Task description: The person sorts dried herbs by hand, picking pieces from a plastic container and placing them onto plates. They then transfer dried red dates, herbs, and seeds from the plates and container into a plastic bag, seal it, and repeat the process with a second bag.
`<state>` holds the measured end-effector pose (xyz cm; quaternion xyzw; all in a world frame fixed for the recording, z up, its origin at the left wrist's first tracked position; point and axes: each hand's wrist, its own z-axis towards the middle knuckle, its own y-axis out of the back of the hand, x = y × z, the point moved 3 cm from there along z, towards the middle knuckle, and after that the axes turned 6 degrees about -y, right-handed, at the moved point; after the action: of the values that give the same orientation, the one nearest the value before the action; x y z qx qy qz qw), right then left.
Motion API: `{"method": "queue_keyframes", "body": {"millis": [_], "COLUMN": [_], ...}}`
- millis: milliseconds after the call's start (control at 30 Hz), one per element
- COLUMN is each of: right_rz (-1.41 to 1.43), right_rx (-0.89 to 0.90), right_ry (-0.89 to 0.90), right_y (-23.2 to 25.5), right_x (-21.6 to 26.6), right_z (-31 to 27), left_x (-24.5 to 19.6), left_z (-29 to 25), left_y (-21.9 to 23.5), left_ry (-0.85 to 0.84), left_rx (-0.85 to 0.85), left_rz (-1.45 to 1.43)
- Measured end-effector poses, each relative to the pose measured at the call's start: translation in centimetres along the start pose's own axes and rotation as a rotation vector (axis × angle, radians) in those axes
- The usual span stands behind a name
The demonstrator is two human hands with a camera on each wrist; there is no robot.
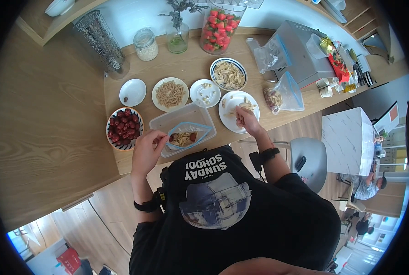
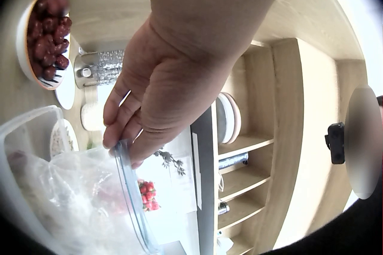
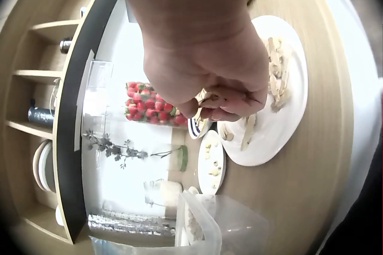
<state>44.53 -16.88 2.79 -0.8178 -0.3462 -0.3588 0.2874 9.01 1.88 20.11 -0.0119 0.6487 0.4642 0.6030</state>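
My left hand (image 1: 145,150) pinches the blue zip edge (image 2: 133,192) of a clear zip bag (image 1: 199,134) between thumb and fingers. Inside the bag lie pale dried slices and some red dates. The bag sits in a clear plastic container (image 1: 162,121) at the counter's front edge. Over a white plate (image 1: 228,124) to the right, my right hand (image 1: 247,120) has its fingers curled, pinching a pale dried slice (image 3: 205,97) mostly hidden by them. More pale slices (image 3: 277,75) lie on that plate.
A bowl of red dates (image 1: 123,128) stands at the left. Behind are plates of dried pieces (image 1: 170,94), a blue-rimmed bowl of slices (image 1: 228,74), glass jars and a vase of strawberries (image 1: 219,30). Another filled zip bag (image 1: 287,94) lies at the right.
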Motion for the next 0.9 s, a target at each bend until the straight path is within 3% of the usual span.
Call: {"method": "queue_keyframes", "body": {"millis": [100,300,433,500,600,700,900], "right_rz": [-0.244,-0.323,-0.442,-0.850,-1.015,-1.137,-1.243], "right_rx": [-0.100,-0.277,-0.229,-0.376,-0.473,-0.425,-0.465], "right_ry": [0.019,0.046,0.053,0.207,0.235,0.212,0.306], "right_y": [0.3,0.9,1.8,1.5,1.7,-1.4,-0.4], "right_x": [0.3,0.1,0.1,0.7,-0.3,1.8,0.2], "right_z": [-0.2,-0.1,-0.1,-0.7,-0.4,-3.5,-2.2], "left_x": [0.0,0.0,-0.2,-0.1,-0.1,-0.1,0.0], "left_z": [-0.1,-0.3,-0.2,-0.1,0.0,0.0,-0.2], "left_y": [0.0,0.0,0.1,0.0,-0.1,-0.1,-0.1], "left_ry": [0.007,0.016,0.029,0.018,-0.002,-0.007,-0.001], "left_rx": [-0.008,-0.008,0.002,0.002,0.001,-0.004,-0.008], "left_rz": [-0.005,-0.014,-0.007,-0.006,0.002,0.001,-0.009]}}
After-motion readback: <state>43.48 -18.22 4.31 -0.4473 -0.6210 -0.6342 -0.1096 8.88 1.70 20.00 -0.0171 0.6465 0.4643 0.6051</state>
